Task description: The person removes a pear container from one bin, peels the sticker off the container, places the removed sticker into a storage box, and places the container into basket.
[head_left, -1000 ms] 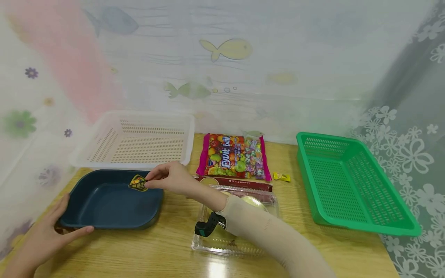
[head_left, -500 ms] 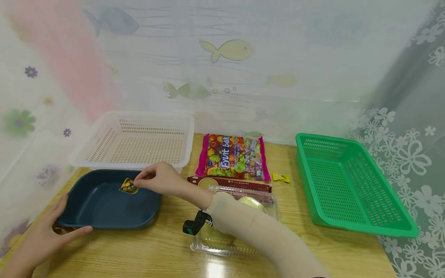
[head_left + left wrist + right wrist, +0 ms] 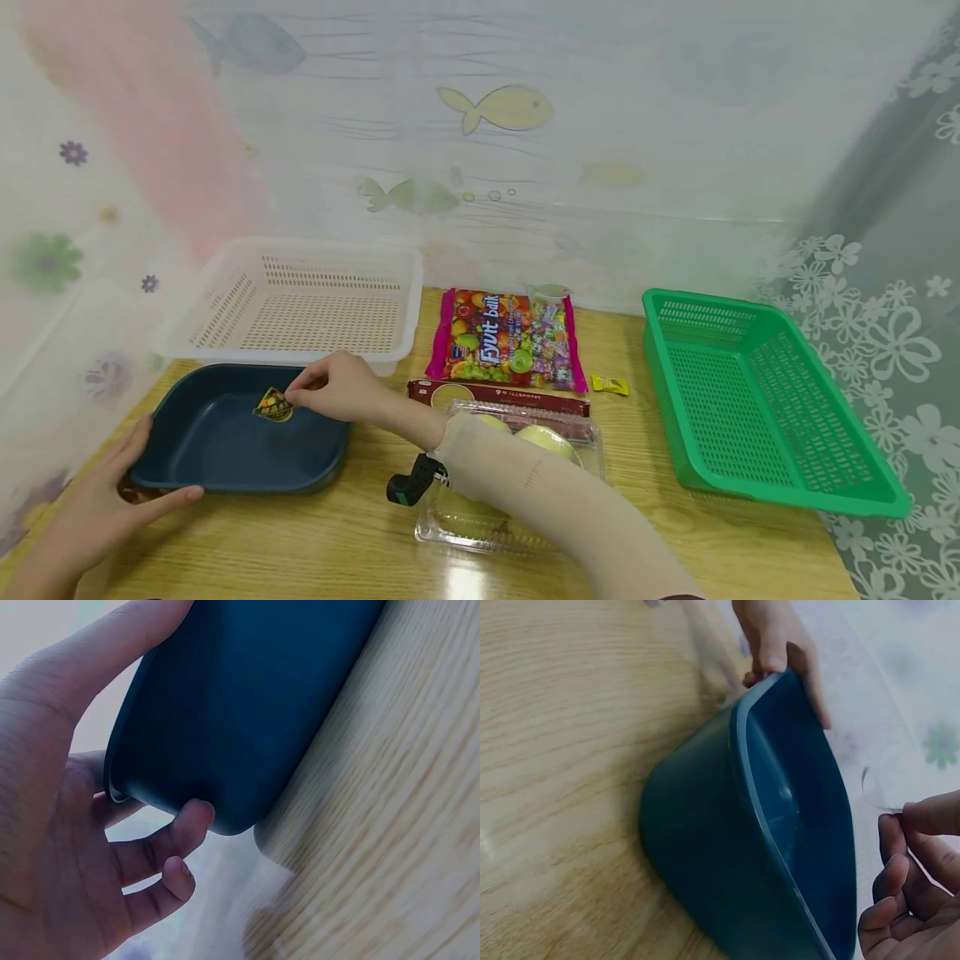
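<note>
R hand [image 3: 337, 388] pinching blk label [image 3: 272, 405], L hand [image 3: 99, 507] on tub [image 3: 242, 450]

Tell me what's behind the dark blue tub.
A white perforated basket stands behind the tub. The tub hides most of the basket's front wall; the right hand covers part of its rim.

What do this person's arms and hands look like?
The left hand and right hand are bare, without gloves. On the right there's a long cream sleeve and, near the wrist, a black-and-green gadget. No sleeve shows on the left.
</note>
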`<state>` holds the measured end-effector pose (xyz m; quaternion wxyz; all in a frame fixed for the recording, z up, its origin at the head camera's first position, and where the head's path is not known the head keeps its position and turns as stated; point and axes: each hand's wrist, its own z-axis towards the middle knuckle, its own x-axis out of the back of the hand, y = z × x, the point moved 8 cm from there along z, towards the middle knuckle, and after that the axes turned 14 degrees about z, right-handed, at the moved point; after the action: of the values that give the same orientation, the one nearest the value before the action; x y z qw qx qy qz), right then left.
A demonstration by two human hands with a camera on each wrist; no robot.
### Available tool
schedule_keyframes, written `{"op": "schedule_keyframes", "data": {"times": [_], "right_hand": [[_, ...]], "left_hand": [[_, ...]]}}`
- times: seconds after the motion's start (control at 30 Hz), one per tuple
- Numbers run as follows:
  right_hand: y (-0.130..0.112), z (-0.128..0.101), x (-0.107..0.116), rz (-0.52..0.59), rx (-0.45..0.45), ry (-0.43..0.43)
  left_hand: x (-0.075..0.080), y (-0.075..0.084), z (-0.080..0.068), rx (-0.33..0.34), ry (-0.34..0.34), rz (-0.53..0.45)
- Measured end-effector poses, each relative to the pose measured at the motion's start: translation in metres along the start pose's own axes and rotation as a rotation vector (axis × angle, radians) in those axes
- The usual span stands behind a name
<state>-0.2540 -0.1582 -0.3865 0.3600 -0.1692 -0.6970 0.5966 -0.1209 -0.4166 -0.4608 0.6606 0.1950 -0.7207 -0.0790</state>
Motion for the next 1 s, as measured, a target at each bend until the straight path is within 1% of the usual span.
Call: {"op": "schedule_keyframes", "data": {"times": [0.07, 0.27, 0.43, 0.73, 0.9, 1.0], "right_hand": [[0.001, 0.001, -0.002, -0.007, 0.004, -0.005], [0.004, 0.003, -0.006, -0.025, 0.005, 0.004], [0.008, 0.004, -0.010, -0.051, 0.003, -0.004], [0.005, 0.007, -0.018, -0.078, 0.038, -0.030], [0.000, 0.009, -0.022, -0.117, 0.048, -0.026], [-0.003, 0.009, -0.023, -0.123, 0.054, -0.023]], "left_hand": [[0.000, 0.000, -0.001, 0.002, 0.006, -0.012], [0.002, 0.000, -0.002, -0.003, 0.015, -0.001], [0.000, 0.000, -0.001, -0.010, 0.011, -0.034], [0.000, 0.000, 0.000, -0.003, -0.008, -0.010], [0.001, 0.000, 0.000, -0.014, 0.014, -0.009], [0.002, 0.000, -0.001, -0.014, 0.032, -0.008]]}}
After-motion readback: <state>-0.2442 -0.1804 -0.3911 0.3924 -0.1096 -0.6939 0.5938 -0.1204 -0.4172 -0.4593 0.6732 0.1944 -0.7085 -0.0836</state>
